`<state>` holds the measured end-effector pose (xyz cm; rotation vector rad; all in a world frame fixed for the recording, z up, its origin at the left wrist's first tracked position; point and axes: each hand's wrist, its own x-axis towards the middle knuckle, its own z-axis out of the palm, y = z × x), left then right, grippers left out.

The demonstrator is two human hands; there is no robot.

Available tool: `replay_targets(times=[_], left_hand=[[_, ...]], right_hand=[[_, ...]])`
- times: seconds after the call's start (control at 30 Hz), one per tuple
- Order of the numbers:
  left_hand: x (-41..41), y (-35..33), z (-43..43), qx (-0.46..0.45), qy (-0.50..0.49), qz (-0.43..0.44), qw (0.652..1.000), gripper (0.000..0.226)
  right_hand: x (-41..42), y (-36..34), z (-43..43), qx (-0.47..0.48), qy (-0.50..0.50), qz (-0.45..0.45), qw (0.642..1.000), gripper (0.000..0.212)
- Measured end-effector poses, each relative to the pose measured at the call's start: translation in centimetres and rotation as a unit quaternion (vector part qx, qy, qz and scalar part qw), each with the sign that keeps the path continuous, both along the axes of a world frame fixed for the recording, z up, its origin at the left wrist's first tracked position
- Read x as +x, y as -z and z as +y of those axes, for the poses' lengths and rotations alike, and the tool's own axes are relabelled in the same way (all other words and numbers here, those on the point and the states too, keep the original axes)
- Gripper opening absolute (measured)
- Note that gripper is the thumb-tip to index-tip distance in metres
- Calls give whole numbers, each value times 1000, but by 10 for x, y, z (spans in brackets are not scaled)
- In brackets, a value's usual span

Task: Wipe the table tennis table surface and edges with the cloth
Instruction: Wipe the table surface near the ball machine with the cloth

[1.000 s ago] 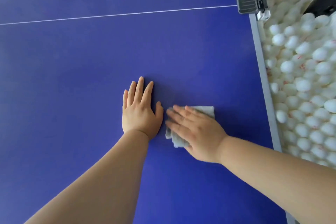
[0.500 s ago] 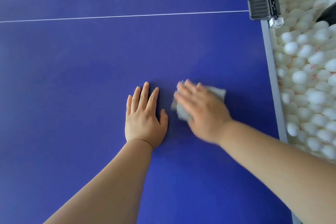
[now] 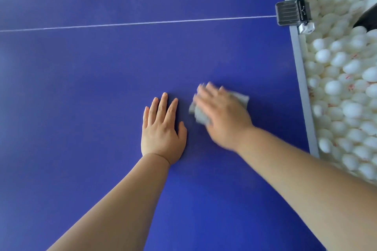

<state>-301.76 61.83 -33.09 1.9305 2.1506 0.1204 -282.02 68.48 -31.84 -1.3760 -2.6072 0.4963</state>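
The right hand (image 3: pixel 224 118) presses the cloth (image 3: pixel 199 117) under straight fingers (image 3: pixel 209 96), the left hand (image 3: pixel 163 130) lies flat; unpinched, the cloth may slip free.

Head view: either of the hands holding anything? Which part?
Right hand presses flat on top of the cloth; left hand lies flat on the table, holding nothing.
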Motion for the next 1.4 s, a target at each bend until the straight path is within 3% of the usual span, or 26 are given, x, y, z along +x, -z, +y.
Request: replay_targets(times=[0.1,0.17,0.27,0.37,0.47,0.57,0.67,0.77,0.83,0.93,1.0,1.1,1.27,1.33,1.4], left_hand=[[-2,-2,3,18,8,-10,1000,61],[-4,-3,16,51,2,-36,998,56],[-4,-8,56,65,-7,-56,996,52],[-3,-9,104,51,-1,-55,997,57],[1,1,128,25,10,-25,999,62],[1,11,131,41,10,-4,999,64],[0,13,129,51,15,-12,999,65],[1,12,128,63,12,-17,998,64],[1,13,128,72,16,-17,997,64],[0,13,129,70,13,-13,997,64],[1,13,129,75,13,-11,997,63],[0,15,130,81,14,-15,996,63],[-1,16,130,91,15,-18,996,62],[0,16,130,87,16,-15,996,62],[0,15,130,83,15,-13,996,63]], right_hand=[[27,-1,-71,-47,-166,10,985,60],[45,5,-68,-29,-189,21,981,59],[44,4,-19,-39,-9,45,998,69],[41,2,49,-49,193,42,979,65],[35,8,101,-14,257,-1,966,64],[19,11,113,22,190,-15,982,65],[17,12,67,3,-21,30,999,65],[30,13,30,-29,-188,29,981,61],[42,15,59,-8,-148,36,988,61],[53,12,135,2,86,35,996,63],[46,8,173,-6,176,18,984,60],[20,9,168,18,137,3,990,60],[20,10,74,-29,-143,45,988,63],[32,9,88,-18,-131,66,989,64],[39,6,125,-6,20,79,997,60]])
